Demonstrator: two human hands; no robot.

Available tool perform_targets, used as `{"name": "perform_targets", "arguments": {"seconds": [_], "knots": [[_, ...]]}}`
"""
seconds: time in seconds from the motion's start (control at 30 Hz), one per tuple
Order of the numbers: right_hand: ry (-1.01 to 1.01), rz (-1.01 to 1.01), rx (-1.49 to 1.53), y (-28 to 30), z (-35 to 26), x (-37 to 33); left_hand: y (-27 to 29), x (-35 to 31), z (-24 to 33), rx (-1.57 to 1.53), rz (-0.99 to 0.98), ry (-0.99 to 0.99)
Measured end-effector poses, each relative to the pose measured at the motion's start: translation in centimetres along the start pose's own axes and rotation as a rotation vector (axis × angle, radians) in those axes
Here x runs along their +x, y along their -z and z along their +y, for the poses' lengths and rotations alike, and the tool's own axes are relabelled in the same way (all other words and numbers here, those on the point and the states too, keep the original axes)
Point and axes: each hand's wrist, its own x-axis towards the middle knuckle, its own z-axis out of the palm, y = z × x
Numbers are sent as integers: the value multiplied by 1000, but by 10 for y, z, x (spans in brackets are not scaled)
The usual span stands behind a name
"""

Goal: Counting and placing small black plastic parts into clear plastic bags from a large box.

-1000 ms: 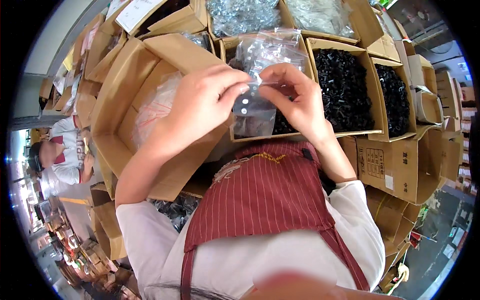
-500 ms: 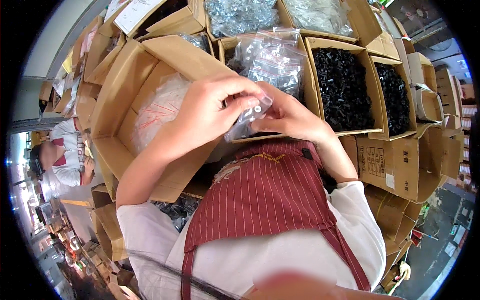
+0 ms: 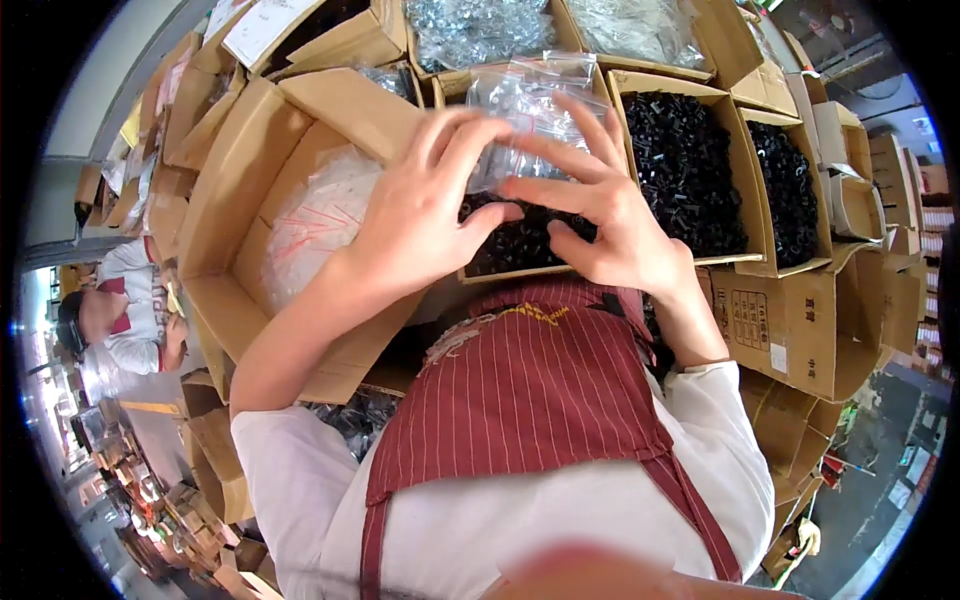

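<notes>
My left hand [image 3: 415, 205] hovers at the near left of the middle carton [image 3: 520, 272], its fingers curved and its thumb apart. Opposite it, my right hand [image 3: 625, 215] has its fingers spread wide, somewhat blurred. Nothing shows clearly in either hand. Behind and between the fingers lies a pile of clear zip bags [image 3: 545, 100] with red seal lines, partly covered by my hands. Small black parts [image 3: 515, 240] show in the carton below them.
To the left stands a large open carton [image 3: 215, 225] with clear bags [image 3: 315, 225] inside. Cartons of black parts [image 3: 685, 180] are on the right, and bagged metal pieces [image 3: 480, 35] at the back. Another person [image 3: 125, 310] is at far left.
The small zip bag with a pale round piece, pinched between both hands before, is no longer seen in them. Both hands have opened, and the right fingers have spread upward.
</notes>
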Motion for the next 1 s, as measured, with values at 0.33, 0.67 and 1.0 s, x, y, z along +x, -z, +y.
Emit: {"name": "perform_targets", "arguments": {"seconds": [0.33,0.67,1.0], "knots": [[-141,185,303,-11,6,0,-20,-12,-5,-80,-150,122],[-501,-656,-354,-71,73,-59,-46,-25,-22,-717,-338,412],[-497,-399,-161,-66,80,-48,-36,-20,-28,-675,-391,449]]}}
